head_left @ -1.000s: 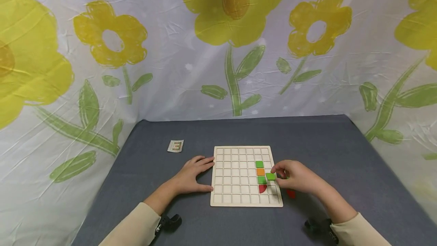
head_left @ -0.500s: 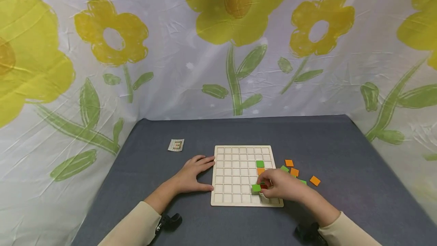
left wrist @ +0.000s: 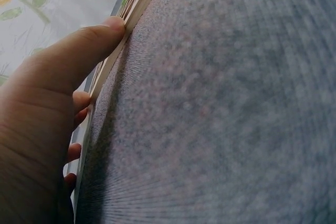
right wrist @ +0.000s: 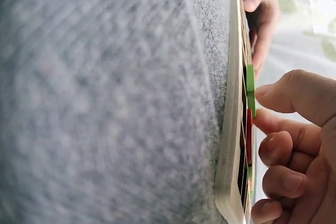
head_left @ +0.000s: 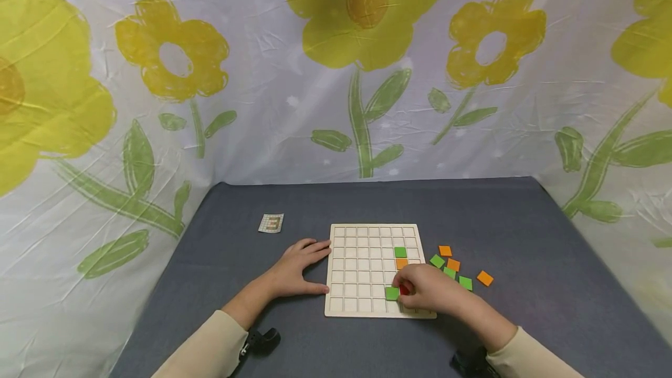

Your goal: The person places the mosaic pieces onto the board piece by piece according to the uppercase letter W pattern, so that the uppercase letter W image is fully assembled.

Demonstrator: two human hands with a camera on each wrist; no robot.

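A pale wooden grid board (head_left: 357, 273) lies on the table. My left hand (head_left: 296, 270) is at its left edge, thumb and fingers spread and touching the side; the left wrist view shows the thumb (left wrist: 102, 38) against the rim. Over the lower right part of the board, my right hand (head_left: 427, 289) pinches a green square tile (head_left: 392, 293) between thumb and index finger. That tile sits low over the cells, just left of a red piece (head_left: 403, 289) partly hidden by the fingers. Further up that column are an orange tile (head_left: 401, 263) and another green tile (head_left: 400, 252).
Right of the board lie several loose tiles, among them an orange tile (head_left: 485, 278) and a green tile (head_left: 465, 283). A small card with a printed grid pattern (head_left: 270, 223) lies at the back left. A flowered cloth (head_left: 252, 104) hangs behind the table.
My right hand has carried the green tile left and toward me, from the board's right side to beside the red piece, then lowered it slightly. The left hand has stayed put.
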